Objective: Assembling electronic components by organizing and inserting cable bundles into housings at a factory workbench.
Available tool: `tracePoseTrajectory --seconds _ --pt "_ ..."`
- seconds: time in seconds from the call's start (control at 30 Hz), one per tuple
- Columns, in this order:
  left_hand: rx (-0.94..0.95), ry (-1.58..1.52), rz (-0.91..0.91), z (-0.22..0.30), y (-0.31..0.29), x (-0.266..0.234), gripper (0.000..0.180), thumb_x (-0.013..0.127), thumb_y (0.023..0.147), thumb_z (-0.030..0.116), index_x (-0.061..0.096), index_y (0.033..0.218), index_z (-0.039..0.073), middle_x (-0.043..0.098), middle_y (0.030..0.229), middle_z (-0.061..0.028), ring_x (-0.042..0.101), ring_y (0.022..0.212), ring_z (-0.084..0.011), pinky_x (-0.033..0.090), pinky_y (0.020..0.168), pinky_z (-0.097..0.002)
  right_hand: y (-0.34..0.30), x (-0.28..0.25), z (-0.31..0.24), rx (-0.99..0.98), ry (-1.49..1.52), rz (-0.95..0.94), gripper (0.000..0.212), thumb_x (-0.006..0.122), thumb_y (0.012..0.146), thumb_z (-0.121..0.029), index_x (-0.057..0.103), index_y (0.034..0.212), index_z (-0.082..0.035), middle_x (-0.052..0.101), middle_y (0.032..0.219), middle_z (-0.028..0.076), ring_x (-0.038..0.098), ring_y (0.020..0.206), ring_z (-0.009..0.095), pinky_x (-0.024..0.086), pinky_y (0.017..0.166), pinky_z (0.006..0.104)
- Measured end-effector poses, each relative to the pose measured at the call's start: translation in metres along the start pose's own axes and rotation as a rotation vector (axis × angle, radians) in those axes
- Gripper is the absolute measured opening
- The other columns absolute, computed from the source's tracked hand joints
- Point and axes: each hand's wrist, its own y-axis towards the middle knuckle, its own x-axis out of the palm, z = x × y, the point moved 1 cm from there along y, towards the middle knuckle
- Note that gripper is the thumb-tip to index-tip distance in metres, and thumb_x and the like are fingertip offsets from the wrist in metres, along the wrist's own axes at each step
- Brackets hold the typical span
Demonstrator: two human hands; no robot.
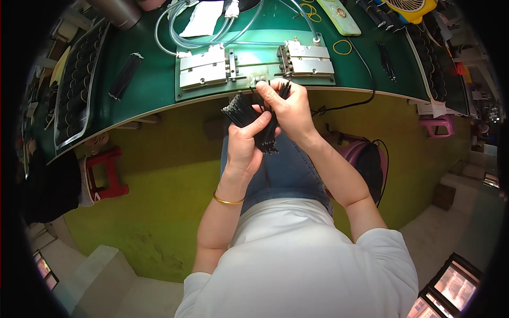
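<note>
Bundle's [238,114] middle covered by left hand [245,142], whose fingers are mostly out of sight behind it; strands at right hand [291,108] too fine to count. Fan [414,5] and tumbler [117,11] cut by upper edge; co-worker [53,185], far left, partly lost in dark rim.

Green tabletop [151,66], front and middle

A thick black strand bundle [242,112] is before the near edge. Along that edge, a pale-green rectangular plate [259,56] carries two silvery metal blocks [202,71]; clear plastic tubing [212,40] lies behind.
</note>
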Motion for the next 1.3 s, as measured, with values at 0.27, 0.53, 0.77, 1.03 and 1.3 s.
tracePoseTrajectory --seconds 0.27,0.53,0.77,1.03,1.3 --pt "-0.001 0.015 0.026 -0.002 -0.001 0.0 0.011 0.059 0.077 -0.001 0.054 0.086 0.003 0.057 0.081 -0.0052 0.059 0.068 -0.0142 0.054 0.057 -0.0275 0.0 0.0 0.004 -0.001 -0.044 0.023 0.019 0.055 0.083 -0.013 0.061 0.073 0.002 0.047 0.054 -0.003 0.042 0.049 0.002 0.044 0.046 0.0179" --pt "0.001 0.03 0.04 -0.001 0.001 0.002 0.01 0.06 0.077 -0.002 0.054 0.084 0.003 0.058 0.079 -0.0055 0.06 0.067 -0.0144 0.054 0.057 -0.0271 0.002 -0.001 0.0 0.011 -0.072 0.041 0.018 0.055 0.082 -0.012 0.062 0.073 0.002 0.047 0.053 -0.003 0.041 0.048 0.002 0.041 0.044 0.0175" --pt "-0.005 0.039 0.04 -0.001 0.002 0.002 0.01 0.059 0.077 -0.003 0.054 0.083 0.002 0.058 0.078 -0.0063 0.06 0.067 -0.0147 0.054 0.056 -0.0273 0.004 -0.002 0.004 0.013 -0.033 0.056 0.019 0.056 0.081 -0.013 0.063 0.071 0.001 0.047 0.052 -0.003 0.041 0.046 0.002 0.033 0.041 0.0173" --pt "-0.004 0.037 0.029 -0.001 0.003 0.003 0.008 0.059 0.077 -0.003 0.054 0.082 0.001 0.058 0.078 -0.0064 0.059 0.066 -0.0149 0.054 0.055 -0.0272 0.005 -0.004 0.004 0.022 -0.063 0.043 0.018 0.056 0.081 -0.012 0.062 0.07 0.001 0.047 0.051 -0.003 0.041 0.046 0.002 0.036 0.041 0.0172" --pt "0.001 0.0 0.037 0.0 0.001 0.006 0.007 0.06 0.077 -0.001 0.055 0.08 0.002 0.058 0.077 -0.006 0.059 0.063 -0.0142 0.053 0.054 -0.026 0.003 -0.004 0.005 0.016 -0.03 0.033 0.018 0.058 0.081 -0.013 0.061 0.069 0.001 0.047 0.053 -0.003 0.042 0.048 0.002 0.039 0.041 0.017"
